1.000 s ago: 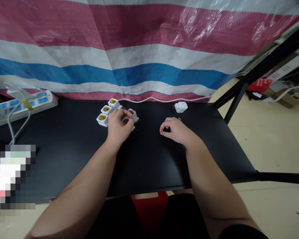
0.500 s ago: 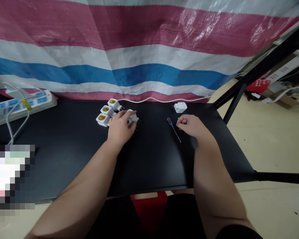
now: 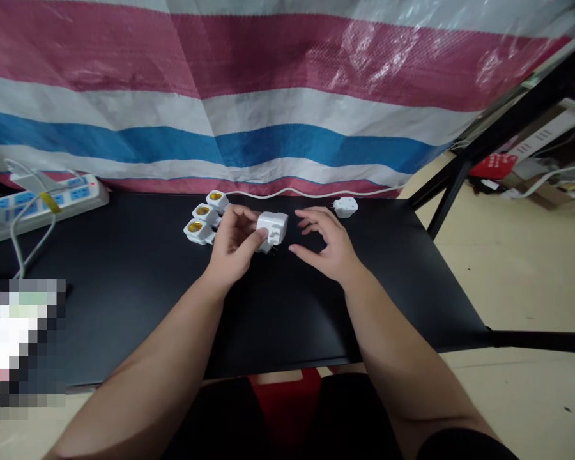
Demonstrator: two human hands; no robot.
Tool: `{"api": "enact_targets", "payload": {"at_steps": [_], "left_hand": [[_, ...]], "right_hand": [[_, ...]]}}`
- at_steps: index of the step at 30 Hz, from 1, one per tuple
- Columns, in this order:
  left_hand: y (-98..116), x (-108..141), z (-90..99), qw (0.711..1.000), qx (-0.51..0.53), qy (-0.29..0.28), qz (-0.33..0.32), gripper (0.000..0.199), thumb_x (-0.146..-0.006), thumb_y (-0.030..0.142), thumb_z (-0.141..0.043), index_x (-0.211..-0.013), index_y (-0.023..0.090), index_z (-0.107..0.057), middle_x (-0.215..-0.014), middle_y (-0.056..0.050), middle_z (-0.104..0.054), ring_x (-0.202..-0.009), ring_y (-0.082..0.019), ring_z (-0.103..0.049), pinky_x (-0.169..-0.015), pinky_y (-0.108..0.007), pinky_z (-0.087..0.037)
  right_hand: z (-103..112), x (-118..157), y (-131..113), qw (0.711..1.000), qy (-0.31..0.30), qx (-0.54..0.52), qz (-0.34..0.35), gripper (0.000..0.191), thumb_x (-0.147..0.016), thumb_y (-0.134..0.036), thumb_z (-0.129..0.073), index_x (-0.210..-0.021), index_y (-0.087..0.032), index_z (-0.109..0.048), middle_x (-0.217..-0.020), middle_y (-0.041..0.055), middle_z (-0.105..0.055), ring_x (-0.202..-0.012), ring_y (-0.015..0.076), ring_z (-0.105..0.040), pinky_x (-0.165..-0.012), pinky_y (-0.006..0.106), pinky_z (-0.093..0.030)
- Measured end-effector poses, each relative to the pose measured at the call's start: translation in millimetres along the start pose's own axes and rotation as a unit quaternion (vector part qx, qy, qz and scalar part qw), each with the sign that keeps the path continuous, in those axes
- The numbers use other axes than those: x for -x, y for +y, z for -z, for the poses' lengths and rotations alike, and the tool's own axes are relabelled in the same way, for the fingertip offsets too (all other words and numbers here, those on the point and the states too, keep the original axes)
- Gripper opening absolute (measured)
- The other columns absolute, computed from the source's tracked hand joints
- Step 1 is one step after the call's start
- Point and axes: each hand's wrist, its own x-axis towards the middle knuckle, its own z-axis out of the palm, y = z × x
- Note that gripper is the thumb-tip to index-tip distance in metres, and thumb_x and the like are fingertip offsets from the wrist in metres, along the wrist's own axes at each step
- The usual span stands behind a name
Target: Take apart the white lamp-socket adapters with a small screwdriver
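The left hand (image 3: 232, 243) is holding a white plug adapter (image 3: 272, 229). Its fingers (image 3: 239, 216) curl around one side of the square white block, and the thumb (image 3: 257, 237) presses on the front. Small metal pins (image 3: 271, 249) poke out from the bottom of the block. The block is in the middle of the two hands, close to the far part of the tabletop.

The right hand (image 3: 328, 246) is open wide, with its fingers (image 3: 310, 216) spread apart like a big letter C. They are just beside the block, but they do not seem to touch it.

To the left of the left hand, three white lamp socket adapters (image 3: 202, 213) sit in a short row, with shiny yellow metal inside. The left hand hides part of the row. Another small white plug adapter (image 3: 345, 206) sits near the back edge of the black tabletop (image 3: 124, 306), past the right hand. A white cord (image 3: 306, 191) runs along that back edge. A white power strip (image 3: 43, 201) lies at the far left. A big striped plastic sheet (image 3: 220, 102) hangs behind it all, in pink, white and blue
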Motion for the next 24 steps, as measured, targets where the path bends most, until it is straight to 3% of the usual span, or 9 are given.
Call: {"api": "enact_targets", "payload": {"at_steps": [3,6,13,17,24], "left_hand": [[1.7,1.8,-1.5,0.995,0.047,-0.039,0.080,0.039,-0.089,0.046,-0.082,-0.119,0.030,-0.062,-0.097,-0.003,-0.071,-0.078,-0.018,-0.068,-0.069,-0.030,-0.057],[2.1,2.0,-3.8,0.986,0.080,-0.058,0.131,0.036,-0.092,0.048,-0.077,-0.122,0.030,-0.068,-0.099,-0.005,-0.071,-0.085,-0.021,-0.071,-0.076,-0.035,-0.062],[3.5,1.4,-10.7,0.972,0.150,-0.074,0.165,0.036,-0.089,0.051,-0.086,-0.113,0.027,-0.073,-0.113,-0.006,-0.072,-0.087,-0.018,-0.073,-0.078,-0.033,-0.066],[3.9,2.9,-11.4,0.964,0.162,-0.077,0.195,0.041,-0.087,0.055,-0.088,-0.113,0.026,-0.074,-0.111,-0.006,-0.073,-0.089,-0.019,-0.075,-0.078,-0.034,-0.067],[2.8,3.6,-12.1,0.948,0.200,-0.094,0.227,0.047,-0.087,0.055,-0.089,-0.123,0.031,-0.070,-0.115,-0.006,-0.076,-0.100,-0.022,-0.078,-0.080,-0.034,-0.069]], "right_hand": [[-9.0,0.4,-6.5,0.999,0.014,-0.018,0.027,0.050,-0.093,-0.031,-0.084,-0.140,-0.032,-0.067,-0.132,0.0083,-0.070,-0.108,0.0242,-0.075,-0.092,0.045,-0.069],[-12.3,0.8,-9.9,0.999,0.032,0.000,0.019,0.044,-0.092,-0.034,-0.086,-0.133,-0.031,-0.070,-0.122,0.0072,-0.073,-0.100,0.0229,-0.076,-0.089,0.045,-0.071],[-14.1,-0.2,-17.3,0.995,0.081,0.044,0.026,0.037,-0.085,-0.030,-0.084,-0.119,-0.026,-0.073,-0.110,0.0071,-0.075,-0.091,0.0225,-0.077,-0.082,0.043,-0.072],[-14.1,-1.0,-20.7,0.995,0.077,0.057,0.011,0.036,-0.084,-0.030,-0.080,-0.118,-0.027,-0.073,-0.108,0.0064,-0.075,-0.089,0.0220,-0.077,-0.084,0.044,-0.072],[-16.7,0.4,-21.2,0.996,0.062,0.067,0.021,0.046,-0.081,-0.025,-0.084,-0.124,-0.031,-0.069,-0.119,0.0077,-0.072,-0.105,0.0270,-0.075,-0.089,0.048,-0.072]]}}
